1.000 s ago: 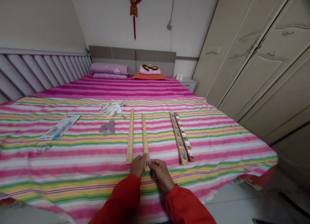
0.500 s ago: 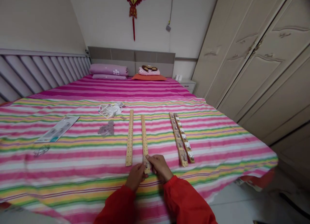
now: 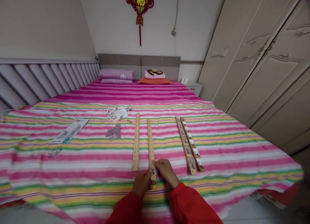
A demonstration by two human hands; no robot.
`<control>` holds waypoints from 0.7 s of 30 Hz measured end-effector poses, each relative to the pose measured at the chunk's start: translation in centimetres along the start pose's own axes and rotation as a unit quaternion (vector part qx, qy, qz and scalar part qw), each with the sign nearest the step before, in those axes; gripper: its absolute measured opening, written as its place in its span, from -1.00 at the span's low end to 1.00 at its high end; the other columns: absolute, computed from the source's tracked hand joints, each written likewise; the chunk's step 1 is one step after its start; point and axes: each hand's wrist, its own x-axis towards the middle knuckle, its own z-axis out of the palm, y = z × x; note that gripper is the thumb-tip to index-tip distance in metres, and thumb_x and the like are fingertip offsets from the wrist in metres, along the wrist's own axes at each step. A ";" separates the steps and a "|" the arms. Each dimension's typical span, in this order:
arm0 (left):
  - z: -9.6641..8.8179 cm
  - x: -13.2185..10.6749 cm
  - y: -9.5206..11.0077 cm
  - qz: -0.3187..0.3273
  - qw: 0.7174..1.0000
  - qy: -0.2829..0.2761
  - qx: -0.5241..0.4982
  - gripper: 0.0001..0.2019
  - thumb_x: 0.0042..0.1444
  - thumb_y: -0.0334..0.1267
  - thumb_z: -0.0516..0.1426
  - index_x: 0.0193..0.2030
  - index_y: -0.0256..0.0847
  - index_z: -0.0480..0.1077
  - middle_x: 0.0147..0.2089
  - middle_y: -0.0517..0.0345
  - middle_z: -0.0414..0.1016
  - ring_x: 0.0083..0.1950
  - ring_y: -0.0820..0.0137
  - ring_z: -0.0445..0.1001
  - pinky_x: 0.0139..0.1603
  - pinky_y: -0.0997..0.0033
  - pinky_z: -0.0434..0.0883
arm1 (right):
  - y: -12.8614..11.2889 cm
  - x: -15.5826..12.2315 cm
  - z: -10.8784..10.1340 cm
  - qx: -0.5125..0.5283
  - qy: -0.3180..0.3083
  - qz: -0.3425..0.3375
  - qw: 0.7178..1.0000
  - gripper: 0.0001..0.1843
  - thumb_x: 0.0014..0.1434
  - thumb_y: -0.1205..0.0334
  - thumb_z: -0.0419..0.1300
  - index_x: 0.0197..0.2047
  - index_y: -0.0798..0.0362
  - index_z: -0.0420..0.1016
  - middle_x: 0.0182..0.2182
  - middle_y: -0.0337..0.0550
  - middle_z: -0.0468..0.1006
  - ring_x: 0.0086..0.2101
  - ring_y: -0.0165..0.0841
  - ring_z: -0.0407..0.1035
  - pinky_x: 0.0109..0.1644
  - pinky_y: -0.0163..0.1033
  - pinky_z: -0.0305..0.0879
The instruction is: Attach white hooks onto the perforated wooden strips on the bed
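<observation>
On the striped cloth lies a perforated wooden strip (image 3: 150, 138), its near end between my hands. A small clear patch with a metal hook (image 3: 153, 171) sits on that end. My left hand (image 3: 142, 182) pinches the strip's near end from the left, fingers closed. From the right, my right hand (image 3: 166, 171) presses its closed thumb and fingers on the strip just beyond the hook. A second perforated wooden strip (image 3: 136, 143) lies parallel on the left. Further right, one strip bears clear patches with metal hooks (image 3: 186, 145); beside it another carries white round hooks (image 3: 192, 144).
Left of the strips lie a crumpled purple-grey plastic piece (image 3: 114, 131), clear packaging (image 3: 118, 112), a flat hook package (image 3: 70, 130) and a clear loop-shaped item (image 3: 55, 151). Folded bedding (image 3: 116, 74) rests by the headboard (image 3: 160, 61). A wardrobe (image 3: 256, 56) stands right.
The view has shifted, so everything appears slightly lower and further right. Both hands stay at the near end of the same strip, with little change in their grip.
</observation>
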 end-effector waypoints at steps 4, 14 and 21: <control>-0.7 -1.3 0.4 -0.074 0.996 -0.041 0.019 -0.37 -0.40 0.34 0.18 -0.44 -0.26 0.35 -0.53 0.12 0.46 -0.58 0.41 0.43 -0.59 0.47 0.26 | -0.7 -0.3 -0.6 -0.102 0.018 -0.061 0.993 -0.48 0.00 -0.11 0.12 -0.80 0.00 0.13 -0.81 -0.37 0.04 -0.68 -0.47 -0.01 -0.58 -0.30 -0.15; -7.8 0.4 9.8 0.225 0.952 -0.033 0.207 -0.60 -0.08 0.11 0.14 -0.48 -0.26 0.41 -0.47 0.07 0.50 -0.42 0.38 0.46 -0.35 0.40 0.38 | -2.7 2.3 -2.0 -0.053 0.098 -0.212 0.971 -0.55 0.19 -0.08 0.01 -0.61 0.00 0.08 -0.63 -0.38 0.03 -0.55 -0.44 -0.01 -0.49 -0.32 -0.07; -10.1 10.0 15.7 0.320 0.782 0.223 0.486 -0.69 0.05 -0.40 -0.01 -0.12 -0.30 0.48 0.06 -0.11 0.47 0.12 0.24 0.38 0.18 0.23 0.25 | -1.1 3.2 -1.5 -0.075 0.124 -0.233 0.962 -0.59 0.22 -0.03 0.02 -0.57 0.01 0.20 -0.62 -0.35 0.15 -0.53 -0.42 0.08 -0.46 -0.31 -0.03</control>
